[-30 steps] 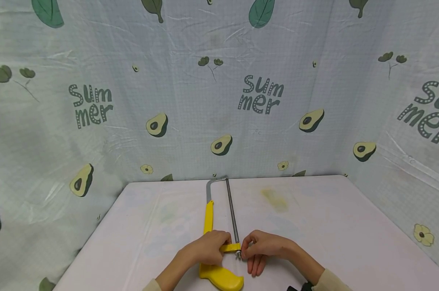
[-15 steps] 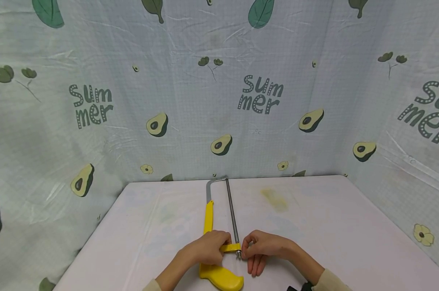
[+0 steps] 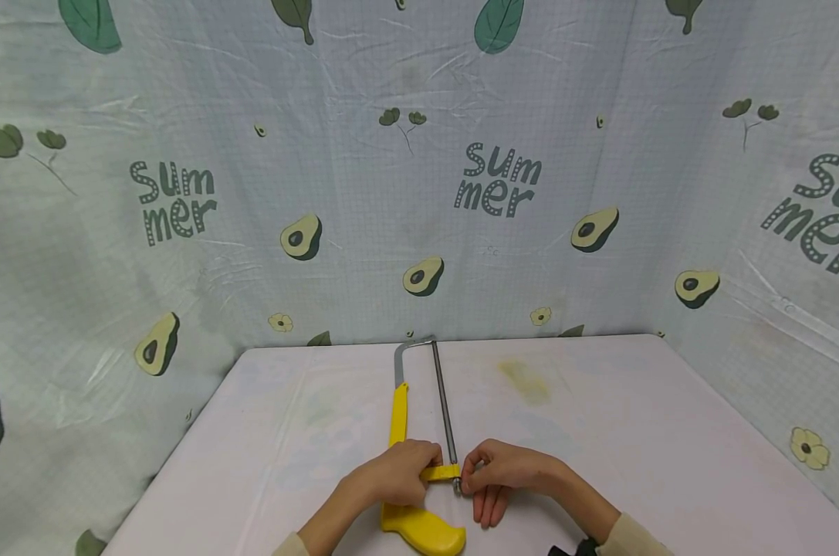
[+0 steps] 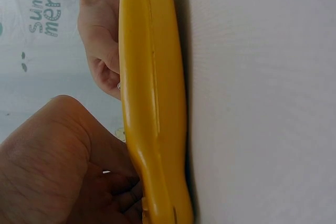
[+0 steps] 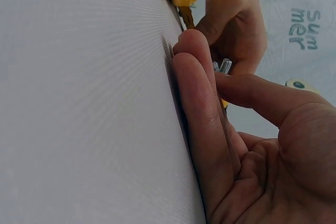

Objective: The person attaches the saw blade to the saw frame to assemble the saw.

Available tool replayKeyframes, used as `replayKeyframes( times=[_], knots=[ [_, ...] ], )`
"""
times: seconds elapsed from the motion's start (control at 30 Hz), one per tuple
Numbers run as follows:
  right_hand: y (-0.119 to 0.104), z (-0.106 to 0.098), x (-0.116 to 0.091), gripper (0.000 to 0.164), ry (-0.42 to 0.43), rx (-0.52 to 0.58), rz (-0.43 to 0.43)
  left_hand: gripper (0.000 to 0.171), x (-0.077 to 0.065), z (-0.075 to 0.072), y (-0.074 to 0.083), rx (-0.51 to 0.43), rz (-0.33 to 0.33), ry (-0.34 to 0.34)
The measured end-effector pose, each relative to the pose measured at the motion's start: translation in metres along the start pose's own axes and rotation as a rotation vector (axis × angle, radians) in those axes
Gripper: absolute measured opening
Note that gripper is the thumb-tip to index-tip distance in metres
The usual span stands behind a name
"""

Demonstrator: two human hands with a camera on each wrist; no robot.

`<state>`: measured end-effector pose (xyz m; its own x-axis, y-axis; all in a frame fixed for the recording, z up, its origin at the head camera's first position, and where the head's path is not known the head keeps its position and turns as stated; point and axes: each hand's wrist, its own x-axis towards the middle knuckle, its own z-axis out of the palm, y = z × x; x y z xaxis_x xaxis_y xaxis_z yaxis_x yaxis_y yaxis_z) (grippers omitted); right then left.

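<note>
A hacksaw (image 3: 399,413) with a yellow handle (image 3: 426,531) and a grey metal front frame lies on the table, its blade side (image 3: 444,405) to the right. My left hand (image 3: 401,471) grips the saw's yellow frame just ahead of the handle. At the near end of the blade, behind the yellow crosspiece (image 3: 441,472), sits a small silver wing nut (image 3: 457,486). My right hand (image 3: 505,475) pinches this nut between thumb and index finger, partly hiding it. In the right wrist view its other fingers (image 5: 197,95) lie extended along the table. The left fingertips are hidden behind the frame.
The white table (image 3: 600,432) has a yellowish stain (image 3: 525,382) toward the back. A pale curtain (image 3: 363,193) printed with avocados and lettering encloses it behind and at both sides. A black object (image 3: 586,547) shows at the right wrist.
The wing nut has turned slightly at my right fingertips. The hacksaw and my left hand stay in the same place.
</note>
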<state>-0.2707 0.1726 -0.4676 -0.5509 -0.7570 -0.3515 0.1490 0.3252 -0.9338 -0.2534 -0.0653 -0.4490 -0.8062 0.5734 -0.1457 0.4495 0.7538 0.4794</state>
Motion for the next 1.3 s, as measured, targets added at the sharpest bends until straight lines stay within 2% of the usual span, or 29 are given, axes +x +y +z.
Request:
replayKeyframes(
  times=[1.3],
  knots=[
    [-0.0014,0.0014,0.0012,0.025,0.008,-0.008,0.016,0.034,0.0006,0.0011,-0.0042,0.0,0.003,0.008]
  ],
)
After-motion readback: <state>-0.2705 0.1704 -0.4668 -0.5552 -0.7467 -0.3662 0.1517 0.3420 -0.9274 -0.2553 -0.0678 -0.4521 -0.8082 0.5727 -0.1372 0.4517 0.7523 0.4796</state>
